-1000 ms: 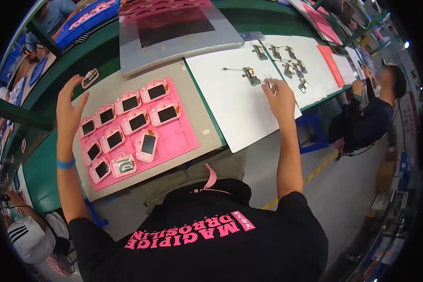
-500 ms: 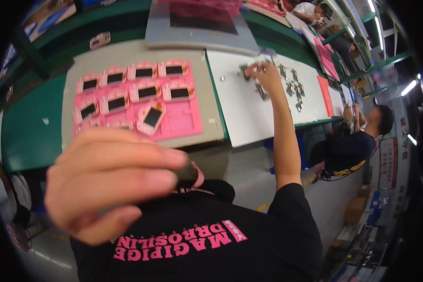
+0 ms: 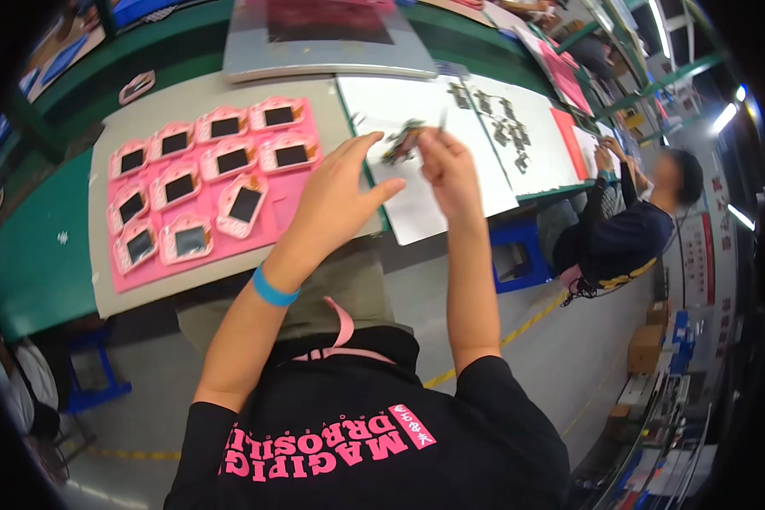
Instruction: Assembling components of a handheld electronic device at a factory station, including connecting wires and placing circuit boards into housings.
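Note:
My right hand (image 3: 446, 166) is closed on a small dark circuit board assembly (image 3: 404, 142), blurred by motion, held over the white sheet. A thin dark sliver rises beside its fingers; I cannot make out what it is. Left of the assembly, my left hand (image 3: 342, 189) is open, thumb and fingers apart, with nothing in it. Beyond it, a pink tray (image 3: 268, 223) bears several pink handheld device shells (image 3: 176, 185) with dark screens. One shell (image 3: 242, 205) lies tilted near the tray's right side. More small circuit board assemblies (image 3: 508, 127) lie scattered to the right of my right hand.
A grey board (image 3: 102, 280) lies under the tray on the green bench (image 3: 42, 242). A pale platform (image 3: 331, 61) stands behind. Another pink shell (image 3: 137, 87) lies at the back left. At right, a person (image 3: 625, 225) sits near a blue stool (image 3: 518, 255).
My left hand has gone from close in front of the camera to beside my right hand. My right hand has come back from the scattered parts, carrying a circuit board assembly.

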The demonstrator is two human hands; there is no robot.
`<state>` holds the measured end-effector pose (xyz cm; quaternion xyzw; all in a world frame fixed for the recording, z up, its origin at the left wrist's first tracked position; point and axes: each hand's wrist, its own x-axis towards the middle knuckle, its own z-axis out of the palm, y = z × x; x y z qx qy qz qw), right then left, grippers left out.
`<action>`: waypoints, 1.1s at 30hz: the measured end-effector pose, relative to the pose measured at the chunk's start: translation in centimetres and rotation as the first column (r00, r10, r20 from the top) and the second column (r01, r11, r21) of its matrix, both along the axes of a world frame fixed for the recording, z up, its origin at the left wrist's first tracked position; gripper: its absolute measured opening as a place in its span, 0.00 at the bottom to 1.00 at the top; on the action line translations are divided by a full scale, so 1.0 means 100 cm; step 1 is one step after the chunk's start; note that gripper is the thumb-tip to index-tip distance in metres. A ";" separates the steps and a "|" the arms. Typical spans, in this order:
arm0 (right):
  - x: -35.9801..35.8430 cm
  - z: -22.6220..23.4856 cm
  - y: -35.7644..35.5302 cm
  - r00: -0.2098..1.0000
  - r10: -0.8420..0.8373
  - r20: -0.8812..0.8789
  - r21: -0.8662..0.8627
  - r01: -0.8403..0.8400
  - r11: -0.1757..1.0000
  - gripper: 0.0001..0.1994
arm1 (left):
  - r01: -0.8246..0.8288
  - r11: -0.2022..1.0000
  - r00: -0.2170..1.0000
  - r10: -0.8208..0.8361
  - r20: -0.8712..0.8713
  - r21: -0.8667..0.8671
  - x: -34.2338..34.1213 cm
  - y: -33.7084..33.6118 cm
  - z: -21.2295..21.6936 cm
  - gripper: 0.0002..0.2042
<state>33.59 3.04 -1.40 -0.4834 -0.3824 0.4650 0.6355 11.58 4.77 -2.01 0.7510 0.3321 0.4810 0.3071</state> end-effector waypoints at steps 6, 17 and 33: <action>-0.004 0.011 -0.038 0.997 -0.079 0.009 0.003 0.079 0.997 0.20 | 0.079 0.887 0.997 -0.075 0.027 -0.455 0.052 0.020 -0.027 0.16; 0.003 0.034 -0.095 0.560 0.524 -0.642 0.611 -0.039 0.791 0.30 | 0.137 0.801 0.986 -0.055 0.156 -0.583 0.046 0.022 -0.010 0.12; 0.289 0.111 -0.149 -0.454 -0.708 0.540 0.831 0.421 0.364 0.34 | 0.170 0.738 0.975 -0.031 0.219 -0.652 0.039 0.011 -0.007 0.12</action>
